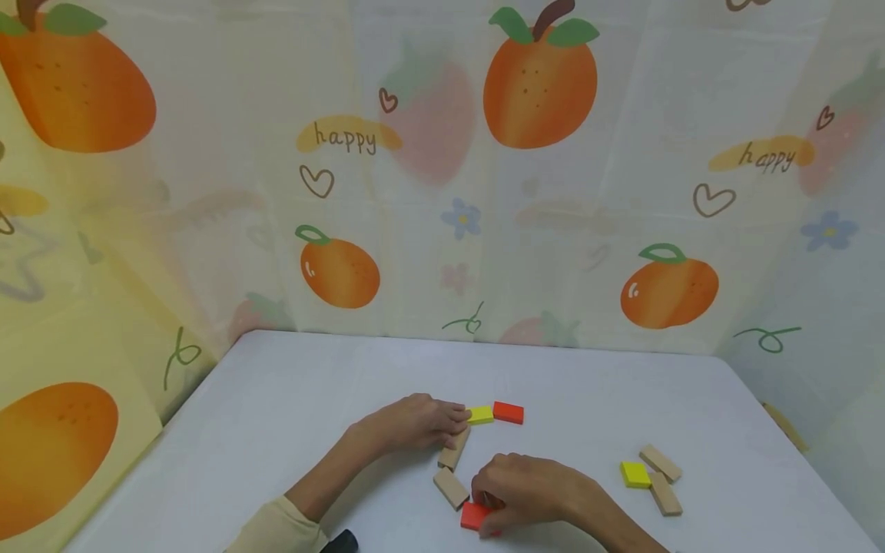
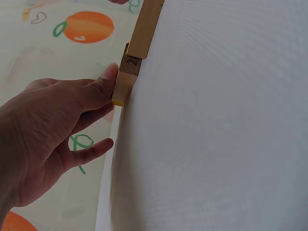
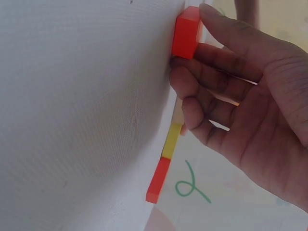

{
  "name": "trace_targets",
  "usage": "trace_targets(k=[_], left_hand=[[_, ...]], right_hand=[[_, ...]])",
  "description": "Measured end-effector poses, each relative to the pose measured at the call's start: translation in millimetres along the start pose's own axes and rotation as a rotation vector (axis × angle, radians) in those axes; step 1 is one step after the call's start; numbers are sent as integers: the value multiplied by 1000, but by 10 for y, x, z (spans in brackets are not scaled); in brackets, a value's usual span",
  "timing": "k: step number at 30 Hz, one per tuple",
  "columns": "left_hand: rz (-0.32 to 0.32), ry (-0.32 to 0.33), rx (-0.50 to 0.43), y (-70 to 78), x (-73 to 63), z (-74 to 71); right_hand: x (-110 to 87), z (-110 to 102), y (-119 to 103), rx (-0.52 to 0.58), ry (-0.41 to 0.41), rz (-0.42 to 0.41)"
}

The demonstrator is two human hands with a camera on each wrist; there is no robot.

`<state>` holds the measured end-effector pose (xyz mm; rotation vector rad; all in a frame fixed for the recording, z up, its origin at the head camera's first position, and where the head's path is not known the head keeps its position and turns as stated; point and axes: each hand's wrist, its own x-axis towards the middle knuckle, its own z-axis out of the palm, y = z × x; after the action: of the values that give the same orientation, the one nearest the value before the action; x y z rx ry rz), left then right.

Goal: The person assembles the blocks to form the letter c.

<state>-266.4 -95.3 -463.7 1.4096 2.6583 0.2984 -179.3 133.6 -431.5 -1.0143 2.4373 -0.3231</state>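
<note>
On the white table, small flat blocks form a curved row. My left hand (image 1: 422, 422) holds the far end of a plain wooden block (image 1: 452, 452) between thumb and fingers; the left wrist view shows its thumb (image 2: 107, 79) against that block. Beyond the fingers lie a yellow block (image 1: 481, 415) and a red block (image 1: 508, 412), end to end. Another wooden block (image 1: 452, 488) continues the row towards me. At the near end, my right hand (image 1: 528, 489) pinches a second red block (image 3: 186, 33), its thumb on the near side and fingers on the far side.
To the right lie a yellow block (image 1: 634, 475) and two wooden blocks (image 1: 666, 495), close together. A dark object (image 1: 342, 542) shows beside the left sleeve at the front edge. A fruit-printed cloth (image 1: 429, 253) hangs behind the white table (image 1: 290, 384).
</note>
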Motion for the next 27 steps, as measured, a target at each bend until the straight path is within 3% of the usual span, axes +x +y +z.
trace_targets(k=[22, 27], left_hand=[[-18, -3, -19, 4, -10, -4], [-9, -4, 14, 3, -9, -9]], right_hand=[[15, -25, -38, -12, 3, -16], [16, -27, -39, -23, 5, 0]])
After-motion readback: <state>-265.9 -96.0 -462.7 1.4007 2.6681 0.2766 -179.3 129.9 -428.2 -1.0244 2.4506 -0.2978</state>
